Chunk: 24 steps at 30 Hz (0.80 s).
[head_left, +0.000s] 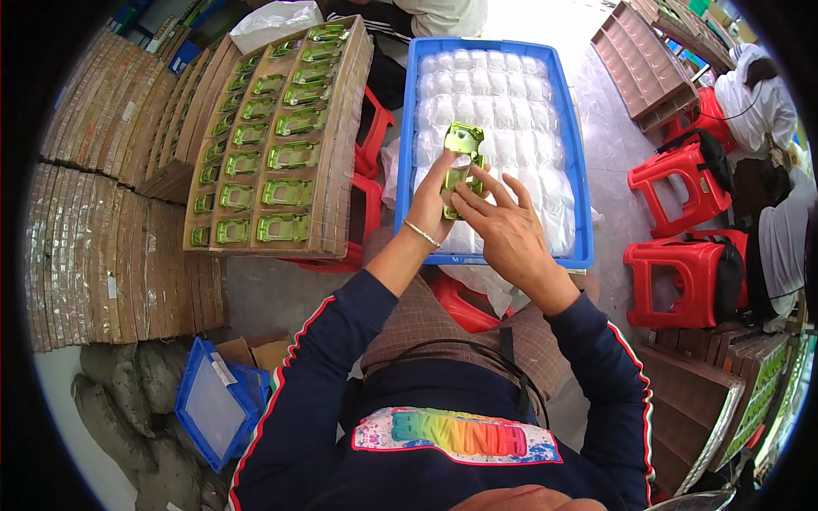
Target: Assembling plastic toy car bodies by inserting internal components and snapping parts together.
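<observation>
A light green plastic toy car shell is held upright above the blue tray, its windows and openings showing. My left hand is closed around its left side, with a bracelet at the wrist. The fingers of my right hand meet the lower part of the shell from the right. Thumb and forefinger press on it while the other fingers stay stretched out. Beneath both hands, the blue tray holds rows of white wrapped pieces.
To the left stands a tilted cardboard divider box with rows of similar green shells, beside tall stacks of cardboard trays. Red stools stand on the right. A blue bin and grey sacks lie lower left. Another person sits opposite.
</observation>
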Available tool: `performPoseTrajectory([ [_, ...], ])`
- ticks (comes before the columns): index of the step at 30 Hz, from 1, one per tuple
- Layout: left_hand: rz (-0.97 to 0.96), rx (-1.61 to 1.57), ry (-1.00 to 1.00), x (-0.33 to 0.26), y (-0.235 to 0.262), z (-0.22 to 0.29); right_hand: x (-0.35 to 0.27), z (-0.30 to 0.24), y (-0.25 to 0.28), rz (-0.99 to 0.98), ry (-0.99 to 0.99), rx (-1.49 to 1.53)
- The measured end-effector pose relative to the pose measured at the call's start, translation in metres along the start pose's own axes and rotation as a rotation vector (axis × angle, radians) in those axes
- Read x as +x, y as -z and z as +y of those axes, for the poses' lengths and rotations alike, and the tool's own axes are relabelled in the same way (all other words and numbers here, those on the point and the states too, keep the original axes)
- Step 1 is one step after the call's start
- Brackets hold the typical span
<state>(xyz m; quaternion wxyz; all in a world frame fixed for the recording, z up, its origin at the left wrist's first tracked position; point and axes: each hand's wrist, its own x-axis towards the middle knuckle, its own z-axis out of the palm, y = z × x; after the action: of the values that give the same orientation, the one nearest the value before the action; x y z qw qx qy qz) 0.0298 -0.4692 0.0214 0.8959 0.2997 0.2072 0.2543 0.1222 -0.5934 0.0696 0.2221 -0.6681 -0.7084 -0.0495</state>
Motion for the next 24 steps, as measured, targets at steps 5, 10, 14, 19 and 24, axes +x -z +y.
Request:
performPoseTrajectory([
  [5,-0.021,0.198,-0.100,-0.005,0.001,0.006,-0.009,0.006,-0.001,0.305,-0.118,0.191],
  [10,0.024,0.531,-0.334,-0.007,0.000,-0.005,-0.005,0.002,-0.032,0.318,-0.703,0.930],
  [14,0.066,0.857,-0.502,-0.013,-0.006,-0.015,0.003,0.003,-0.048,0.380,-0.746,1.125],
  [19,0.053,1.077,-0.645,-0.021,-0.011,-0.012,0.001,0.001,-0.049,0.373,-0.797,1.071],
  [24,0.090,1.135,-0.549,-0.033,-0.019,-0.012,-0.002,0.001,-0.055,0.417,-0.821,1.089],
])
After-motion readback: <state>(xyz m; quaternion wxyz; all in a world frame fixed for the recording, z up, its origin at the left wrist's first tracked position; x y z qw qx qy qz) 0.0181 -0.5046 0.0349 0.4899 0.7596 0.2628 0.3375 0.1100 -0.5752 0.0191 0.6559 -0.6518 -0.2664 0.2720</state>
